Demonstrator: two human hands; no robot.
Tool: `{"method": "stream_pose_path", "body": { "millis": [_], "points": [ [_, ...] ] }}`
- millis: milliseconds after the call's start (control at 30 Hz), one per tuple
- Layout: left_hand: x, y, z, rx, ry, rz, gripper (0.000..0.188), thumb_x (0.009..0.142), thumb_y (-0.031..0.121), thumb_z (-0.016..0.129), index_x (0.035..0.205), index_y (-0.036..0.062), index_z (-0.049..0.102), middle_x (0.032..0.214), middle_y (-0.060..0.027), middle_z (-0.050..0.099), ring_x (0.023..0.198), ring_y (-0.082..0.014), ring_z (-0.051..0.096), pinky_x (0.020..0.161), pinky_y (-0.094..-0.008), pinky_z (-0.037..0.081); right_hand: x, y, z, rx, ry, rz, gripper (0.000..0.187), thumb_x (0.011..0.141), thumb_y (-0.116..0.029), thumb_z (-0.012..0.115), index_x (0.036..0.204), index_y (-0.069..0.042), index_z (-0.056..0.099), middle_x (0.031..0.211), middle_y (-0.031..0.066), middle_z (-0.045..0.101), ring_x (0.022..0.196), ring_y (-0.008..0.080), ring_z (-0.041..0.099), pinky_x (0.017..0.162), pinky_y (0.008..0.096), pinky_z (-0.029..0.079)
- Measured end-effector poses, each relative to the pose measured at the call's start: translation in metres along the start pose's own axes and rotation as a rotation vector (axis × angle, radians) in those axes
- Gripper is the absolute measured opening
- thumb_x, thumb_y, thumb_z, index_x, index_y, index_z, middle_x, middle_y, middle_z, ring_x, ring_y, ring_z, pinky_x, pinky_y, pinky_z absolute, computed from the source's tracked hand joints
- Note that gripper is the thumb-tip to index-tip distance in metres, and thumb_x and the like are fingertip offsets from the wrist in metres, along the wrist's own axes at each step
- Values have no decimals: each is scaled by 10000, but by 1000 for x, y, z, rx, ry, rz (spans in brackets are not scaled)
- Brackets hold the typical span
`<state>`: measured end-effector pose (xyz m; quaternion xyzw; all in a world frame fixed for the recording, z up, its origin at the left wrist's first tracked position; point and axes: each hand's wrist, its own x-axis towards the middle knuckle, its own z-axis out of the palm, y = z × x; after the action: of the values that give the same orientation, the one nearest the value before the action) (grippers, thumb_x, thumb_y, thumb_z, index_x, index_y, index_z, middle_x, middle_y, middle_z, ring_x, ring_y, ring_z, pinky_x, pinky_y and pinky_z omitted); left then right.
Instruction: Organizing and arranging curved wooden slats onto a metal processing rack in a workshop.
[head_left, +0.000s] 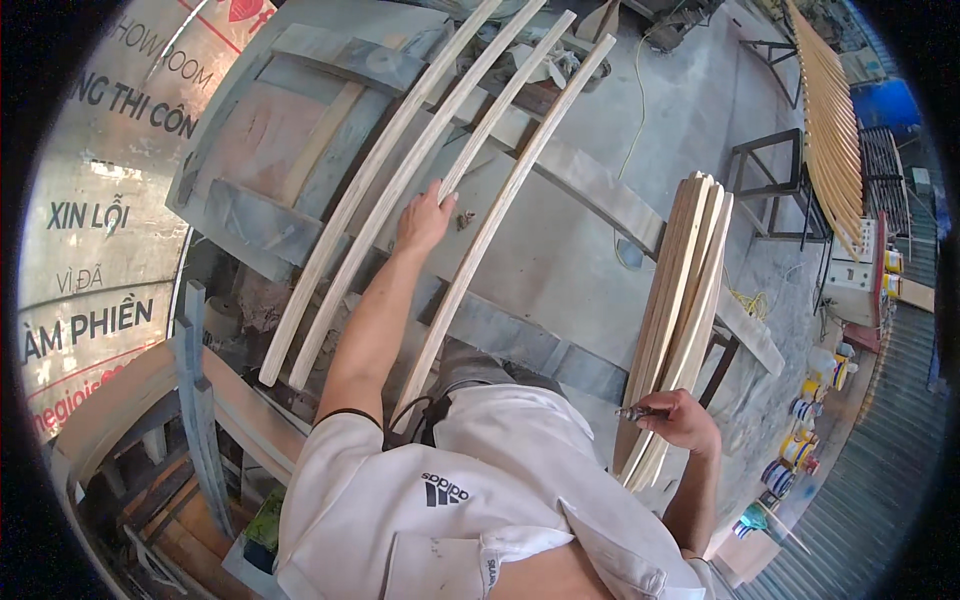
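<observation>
Four long pale wooden strips lie side by side across a support frame, running from near left to far right. My left hand (425, 218) is closed on the third wooden strip (510, 95), whose near part is hidden under my forearm. To its right lies the outermost strip (500, 205), apart from my hand. My right hand (685, 420) is closed round a small dark metal tool (635, 412), its tip pointing left. That tool is over the near end of a bundle of similar wooden strips (680, 290). My fingers hide the rest of the tool.
Grey crossbars (600, 190) carry the strips and the bundle. A yellowish cord (637, 120) runs along the concrete floor. Paint cans (780, 475) line the right side, near a rack of slender brown strips (825, 120). A printed banner (110, 190) stands at left, beside curved wooden pieces (245, 415).
</observation>
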<state>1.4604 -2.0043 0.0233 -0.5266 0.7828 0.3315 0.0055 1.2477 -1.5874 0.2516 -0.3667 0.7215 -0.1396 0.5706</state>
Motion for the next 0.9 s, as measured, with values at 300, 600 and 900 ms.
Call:
{"method": "stream_pose_path", "body": {
  "millis": [300,600,900],
  "points": [
    [15,-17,-4,99,97,53,470,953,430,525,1297,109,518,1073,-227,671,1039,-427,628,867,-553,491,-1,6,-1,-5,8,-49,194,802,-21,730,989,18,695,787,102,667,715,163,600,644,325,477],
    [-9,-9,-5,240,149,-17,502,936,336,600,1373,126,474,1039,-180,672,946,-386,669,785,-522,533,4,19,4,23,6,-32,183,807,-3,729,982,37,690,752,84,642,672,121,564,594,291,445],
    [-13,-12,4,126,137,0,458,928,269,608,1341,104,500,1031,-183,690,981,-399,661,845,-522,512,5,28,5,87,-3,-33,206,812,28,734,1009,55,682,824,19,652,760,72,562,657,237,450]
  ]
}}
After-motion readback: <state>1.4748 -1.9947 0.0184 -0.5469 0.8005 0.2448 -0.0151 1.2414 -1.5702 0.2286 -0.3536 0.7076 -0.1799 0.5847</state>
